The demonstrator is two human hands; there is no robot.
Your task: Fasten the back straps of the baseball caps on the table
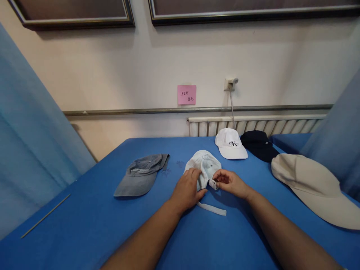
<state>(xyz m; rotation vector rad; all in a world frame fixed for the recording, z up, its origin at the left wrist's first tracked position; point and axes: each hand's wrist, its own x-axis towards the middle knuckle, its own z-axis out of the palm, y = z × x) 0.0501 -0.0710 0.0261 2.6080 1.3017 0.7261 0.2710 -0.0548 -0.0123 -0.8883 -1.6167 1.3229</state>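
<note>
Left forearm (140,240) and right forearm (289,234) reach toward the pale cap (209,165), between the two hands. Left hand (187,187) grasps its edge, probably to steady it; right hand (232,183) pinches the short strap end (213,184), seemingly keeping it raised and reachable. Nearer than this grip, the long strap (212,209) lies loose on the blue cover (180,243). Left of it rests the grey cap (140,176).

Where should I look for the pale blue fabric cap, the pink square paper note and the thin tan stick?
Pale blue cap (213,162), head view: crown.
Pink note (186,95), head view: centre.
Tan stick (45,216), head view: mid-length.
</note>
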